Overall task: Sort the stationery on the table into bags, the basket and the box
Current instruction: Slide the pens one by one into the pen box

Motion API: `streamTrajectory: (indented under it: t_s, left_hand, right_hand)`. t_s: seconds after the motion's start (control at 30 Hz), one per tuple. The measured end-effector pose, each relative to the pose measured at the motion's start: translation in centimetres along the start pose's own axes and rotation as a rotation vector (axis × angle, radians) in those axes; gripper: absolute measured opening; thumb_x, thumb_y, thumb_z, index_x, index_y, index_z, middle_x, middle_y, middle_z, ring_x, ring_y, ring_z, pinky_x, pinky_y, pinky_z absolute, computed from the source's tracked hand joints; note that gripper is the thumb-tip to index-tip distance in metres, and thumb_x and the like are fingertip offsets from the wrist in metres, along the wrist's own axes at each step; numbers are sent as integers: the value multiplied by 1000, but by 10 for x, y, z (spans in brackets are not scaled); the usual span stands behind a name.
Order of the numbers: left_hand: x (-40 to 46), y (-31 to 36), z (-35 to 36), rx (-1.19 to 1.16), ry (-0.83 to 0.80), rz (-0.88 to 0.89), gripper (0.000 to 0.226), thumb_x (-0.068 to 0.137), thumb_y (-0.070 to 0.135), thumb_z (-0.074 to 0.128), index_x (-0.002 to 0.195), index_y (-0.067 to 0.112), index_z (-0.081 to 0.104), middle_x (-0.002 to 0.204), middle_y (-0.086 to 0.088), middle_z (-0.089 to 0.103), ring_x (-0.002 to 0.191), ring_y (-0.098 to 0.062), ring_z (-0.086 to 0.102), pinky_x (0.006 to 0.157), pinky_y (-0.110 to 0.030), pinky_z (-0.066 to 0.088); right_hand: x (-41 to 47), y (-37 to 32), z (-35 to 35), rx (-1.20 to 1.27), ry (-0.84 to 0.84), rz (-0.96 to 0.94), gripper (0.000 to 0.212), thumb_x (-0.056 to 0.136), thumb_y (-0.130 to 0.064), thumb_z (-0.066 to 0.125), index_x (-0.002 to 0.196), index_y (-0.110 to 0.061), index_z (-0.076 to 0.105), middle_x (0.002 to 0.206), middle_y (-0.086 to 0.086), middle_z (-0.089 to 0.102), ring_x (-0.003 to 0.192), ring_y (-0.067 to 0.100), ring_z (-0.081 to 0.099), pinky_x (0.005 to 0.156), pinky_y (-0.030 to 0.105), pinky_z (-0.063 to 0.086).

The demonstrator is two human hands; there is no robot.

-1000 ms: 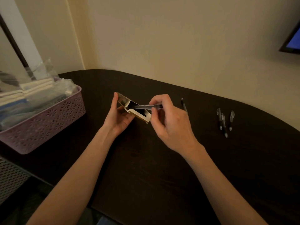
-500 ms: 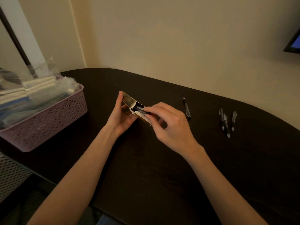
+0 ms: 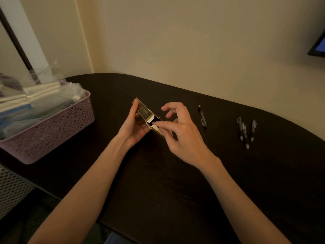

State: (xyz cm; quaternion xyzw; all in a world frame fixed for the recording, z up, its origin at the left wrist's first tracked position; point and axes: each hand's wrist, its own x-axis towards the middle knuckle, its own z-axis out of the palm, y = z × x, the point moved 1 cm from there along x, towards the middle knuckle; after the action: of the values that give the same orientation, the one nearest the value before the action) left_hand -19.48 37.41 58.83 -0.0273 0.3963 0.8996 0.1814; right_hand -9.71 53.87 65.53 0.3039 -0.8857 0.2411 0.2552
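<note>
A small gold and white cardboard box (image 3: 145,112) is held above the dark table (image 3: 175,182) by my left hand (image 3: 135,126), fingers wrapped around its far end. The box's open end faces my right hand (image 3: 177,127). That hand's thumb presses at the opening while its other fingers are spread apart above it. No pen shows outside the box at the opening. One black pen (image 3: 202,117) lies on the table to the right of my hands. Three more pens (image 3: 245,131) lie in a group further right.
A pink perforated basket (image 3: 52,131) stands at the table's left edge, filled with clear plastic bags holding white and blue items. A white woven bin (image 3: 12,189) sits below it. A wall runs close behind the table, with a screen corner (image 3: 318,46) at the upper right.
My right hand pushed a pen it held into the open end of the box. The pen has gone inside, and the fingers have opened out above the opening.
</note>
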Motion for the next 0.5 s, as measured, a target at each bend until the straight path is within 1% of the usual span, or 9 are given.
streamTrajectory:
  t_s: [0.07, 0.13, 0.2, 0.27, 0.33, 0.37, 0.43, 0.5]
  left_hand:
    - [-1, 0, 0, -16, 14, -1, 92, 77, 59, 71, 145, 8, 35, 125, -20, 56, 103, -29, 67, 79, -38, 56]
    - [-2, 0, 1, -39, 30, -5, 89, 78, 58, 70, 144, 7, 36, 119, -18, 59, 98, -28, 69, 78, -38, 57]
    - [-2, 0, 2, -67, 44, -15, 88, 78, 56, 70, 143, 8, 35, 120, -18, 59, 100, -30, 69, 81, -40, 58]
    - [-4, 0, 3, -88, 70, -22, 82, 79, 54, 68, 140, 9, 36, 126, -22, 57, 107, -33, 67, 87, -43, 57]
    - [-6, 1, 6, -94, 81, -33, 76, 80, 53, 66, 136, 12, 37, 128, -24, 56, 108, -35, 66, 89, -45, 56]
    - [-6, 1, 7, -94, 82, -39, 73, 81, 53, 66, 134, 12, 38, 128, -24, 56, 108, -35, 66, 90, -46, 56]
    - [-7, 1, 9, -97, 84, -47, 70, 80, 52, 66, 130, 13, 39, 126, -24, 56, 108, -35, 66, 90, -47, 55]
    - [-7, 1, 9, -96, 88, -53, 73, 78, 52, 68, 132, 13, 38, 127, -24, 56, 108, -35, 66, 90, -48, 55]
  right_hand:
    - [-1, 2, 0, 35, -17, 15, 27, 91, -12, 57, 115, -17, 70, 134, 4, 41, 114, 6, 43, 83, 16, 46]
    - [-1, 4, -1, 51, 8, 30, 28, 90, -8, 57, 114, -15, 70, 133, 4, 42, 113, 5, 44, 84, 15, 45]
    - [0, 9, -4, 59, 93, 44, 23, 89, -8, 55, 106, -12, 70, 128, 5, 46, 109, 5, 47, 83, 15, 45]
    - [-2, 20, -7, 60, 220, 105, 20, 87, -9, 52, 99, -9, 69, 121, 6, 48, 106, 6, 49, 82, 15, 45]
    - [-5, 36, -7, -4, 284, 246, 20, 89, -7, 54, 103, -11, 67, 122, 6, 48, 112, 9, 47, 88, 17, 43]
    - [-8, 46, -5, -64, 257, 341, 23, 91, -8, 55, 111, -13, 65, 128, 6, 45, 118, 10, 44, 93, 18, 41]
    - [-16, 68, 1, -187, 119, 526, 35, 96, -17, 52, 132, -17, 54, 145, 8, 35, 136, 16, 32, 106, 23, 32]
    - [-24, 85, 9, -257, -55, 669, 48, 100, -27, 46, 147, -23, 36, 158, 11, 17, 147, 23, 13, 116, 37, 21]
